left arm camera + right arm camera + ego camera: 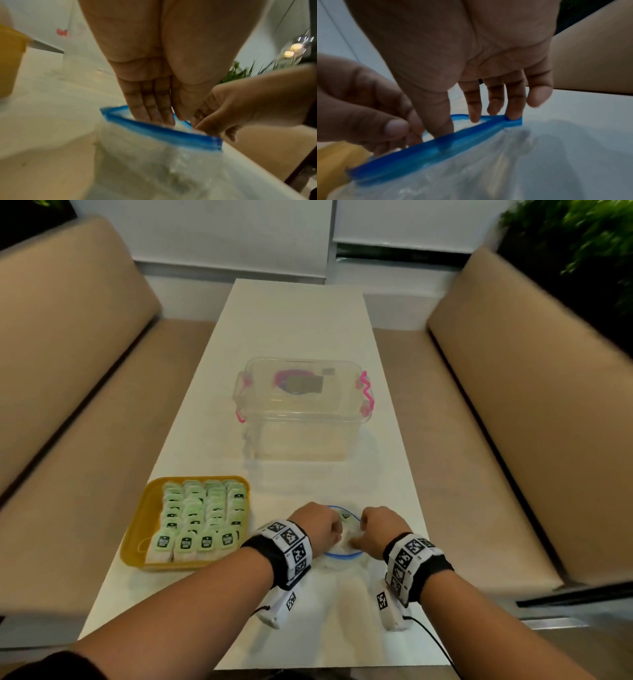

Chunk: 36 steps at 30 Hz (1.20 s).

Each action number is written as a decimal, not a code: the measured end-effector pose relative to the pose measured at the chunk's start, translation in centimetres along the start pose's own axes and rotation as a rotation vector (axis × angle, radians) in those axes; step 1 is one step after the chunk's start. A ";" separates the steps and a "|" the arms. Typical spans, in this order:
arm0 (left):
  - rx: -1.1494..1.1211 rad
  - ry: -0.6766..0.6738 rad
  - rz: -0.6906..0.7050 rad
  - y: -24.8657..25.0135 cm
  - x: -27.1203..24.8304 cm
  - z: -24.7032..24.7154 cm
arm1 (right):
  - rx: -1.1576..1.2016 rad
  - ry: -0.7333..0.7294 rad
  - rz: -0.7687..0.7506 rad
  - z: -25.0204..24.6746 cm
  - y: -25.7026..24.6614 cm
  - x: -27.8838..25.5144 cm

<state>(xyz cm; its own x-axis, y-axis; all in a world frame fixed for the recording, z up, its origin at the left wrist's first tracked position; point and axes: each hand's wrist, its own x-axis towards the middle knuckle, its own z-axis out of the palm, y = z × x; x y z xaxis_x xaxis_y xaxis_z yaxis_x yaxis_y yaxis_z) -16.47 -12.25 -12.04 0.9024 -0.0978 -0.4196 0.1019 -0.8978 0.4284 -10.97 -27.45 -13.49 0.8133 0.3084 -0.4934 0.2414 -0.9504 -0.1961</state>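
Note:
A clear zip bag with a blue rim [342, 555] stands on the white table [294, 313] near me, with its mouth open. My left hand [323, 529] reaches into the mouth [154, 129]; its thumb and fingers pinch something white, seemingly a tea bag [180, 127]. My right hand [378, 530] holds the bag's right side, with the thumb inside the near rim [436, 150] and the fingertips [513, 116] on the far rim. A green-labelled tea bag [345, 516] shows inside the bag. The lower part of the bag is hidden by my wrists in the head view.
A yellow tray [137, 542] with rows of several green-labelled tea bags [202, 518] sits just left of my hands. A lidded clear box with pink latches [301, 412] stands at the table's middle. Beige benches [85, 405] run along both sides.

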 end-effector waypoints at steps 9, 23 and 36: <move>0.027 -0.066 -0.149 -0.6 1.9 3.1 | 0.056 0.025 -0.118 2.0 2.2 0.7; -0.551 0.409 -0.146 -1.0 -0.3 2.7 | 0.316 0.115 -0.384 0.7 3.1 0.4; -0.678 0.405 -0.139 -0.2 -0.8 2.9 | 0.771 0.200 -0.451 1.0 2.8 0.7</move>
<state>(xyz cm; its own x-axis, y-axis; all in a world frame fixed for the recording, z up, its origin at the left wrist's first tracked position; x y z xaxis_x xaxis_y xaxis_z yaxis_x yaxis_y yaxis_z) -18.38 -13.26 -14.06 0.9313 0.2764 -0.2373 0.3393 -0.4211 0.8411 -10.29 -29.82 -15.25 0.8216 0.5627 -0.0913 0.1963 -0.4296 -0.8814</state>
